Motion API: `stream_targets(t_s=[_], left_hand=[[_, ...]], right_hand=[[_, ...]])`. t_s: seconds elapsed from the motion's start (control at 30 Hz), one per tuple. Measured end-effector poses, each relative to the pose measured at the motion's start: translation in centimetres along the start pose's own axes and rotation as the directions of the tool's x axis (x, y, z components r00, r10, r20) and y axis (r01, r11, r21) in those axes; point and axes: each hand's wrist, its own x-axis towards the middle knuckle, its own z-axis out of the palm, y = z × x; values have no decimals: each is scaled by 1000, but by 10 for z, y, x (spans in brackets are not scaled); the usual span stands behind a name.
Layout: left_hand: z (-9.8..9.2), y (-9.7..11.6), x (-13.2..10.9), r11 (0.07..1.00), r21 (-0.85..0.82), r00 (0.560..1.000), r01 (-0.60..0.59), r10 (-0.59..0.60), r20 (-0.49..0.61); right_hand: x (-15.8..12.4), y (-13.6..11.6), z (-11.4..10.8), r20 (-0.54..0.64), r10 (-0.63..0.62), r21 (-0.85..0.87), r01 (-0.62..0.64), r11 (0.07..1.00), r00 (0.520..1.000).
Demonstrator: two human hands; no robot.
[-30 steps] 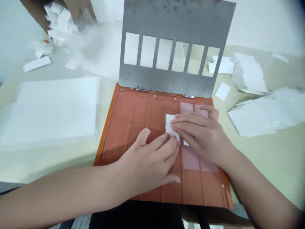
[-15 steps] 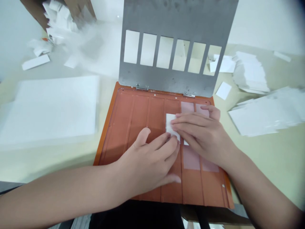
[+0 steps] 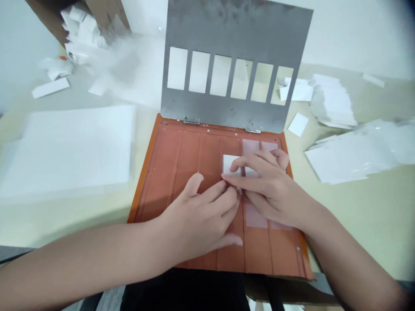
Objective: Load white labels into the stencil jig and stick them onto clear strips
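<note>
Left hand (image 3: 199, 220): mid-frame, loosely curled
Right hand (image 3: 270, 183): partly spread
White card (image 3: 228, 161): at both hands' fingertips, grip unclear; uneven pressure could skew it

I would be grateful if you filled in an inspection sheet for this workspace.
Surface: pale table under the work; orange tray with raised ridges, its hinged metal plate raised, showing six openings.
Job's things: white card on the tray; pinkish rectangles in the columns to the right, partly covered.
Clutter: large white sheets on the left; loose white cards on the right; white scraps at the far left.
Grippers: bare hands; left hand at the card's near edge, right hand with fingertips over it; exact contact unclear.
Cables: nothing seen.
Surroundings: pale wall behind; cardboard box at far left.
</note>
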Motion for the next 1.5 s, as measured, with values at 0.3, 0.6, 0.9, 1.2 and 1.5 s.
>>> stream_targets(t_s=[0.3,0.6,0.9,1.2,1.5], left_hand=[[3,-2,1,1000,4,998,-31,31,-52],[1,-6,3,998,13,997,-68,68,-28],[0,-7,3,992,85,994,-90,94,-51],[-1,-6,4,991,104,996,-82,86,-35],[-3,-8,5,981,157,984,-111,130,-118]], right_hand=[[-5,12,-3,-113,96,9,-95,995,989],[4,11,7,-145,243,-110,-259,960,959],[12,1,4,-32,356,21,-356,934,934],[13,0,8,-88,370,-57,-376,925,925],[13,-8,2,-51,425,133,-416,900,904]])
